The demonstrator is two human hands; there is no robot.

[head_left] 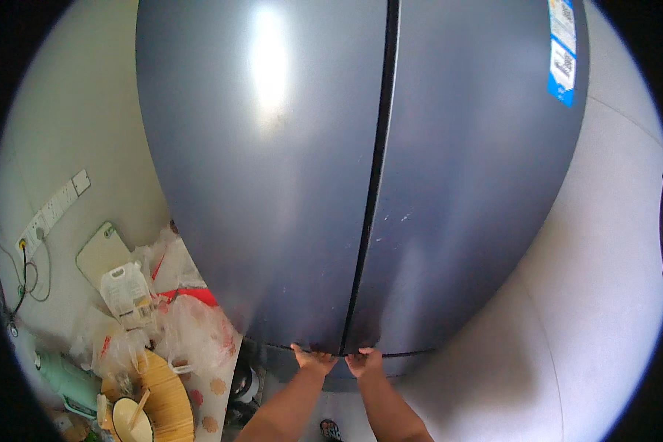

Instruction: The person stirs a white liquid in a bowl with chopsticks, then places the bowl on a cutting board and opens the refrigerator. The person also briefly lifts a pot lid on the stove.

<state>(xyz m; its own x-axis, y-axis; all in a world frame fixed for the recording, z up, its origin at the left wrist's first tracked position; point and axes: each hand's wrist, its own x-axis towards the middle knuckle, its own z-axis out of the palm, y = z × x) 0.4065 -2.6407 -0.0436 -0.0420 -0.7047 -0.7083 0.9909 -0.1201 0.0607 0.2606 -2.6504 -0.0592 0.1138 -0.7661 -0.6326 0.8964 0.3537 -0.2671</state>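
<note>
A tall dark blue-grey refrigerator stands right in front of me, its left door (265, 184) and right door (471, 169) parted by a narrow black vertical seam (376, 147). At the lower edge of the left door, my left hand (315, 359) has its thumb up and its fingers at the horizontal gap. My right hand (364, 360) grips the bottom edge of the right door, just across the seam. The fingertips of both hands are partly hidden at the gap. Below the gap, a lower section (398, 366) of the refrigerator shows.
On the left, a table (212, 390) with a flower-patterned cover carries plastic bags (199, 328), a whitish plastic jug (127, 295), a cutting board (103, 254) and a round woven tray (171, 394). A socket strip (51, 210) with cords is on the wall. A pale wall (589, 295) stands close on the right.
</note>
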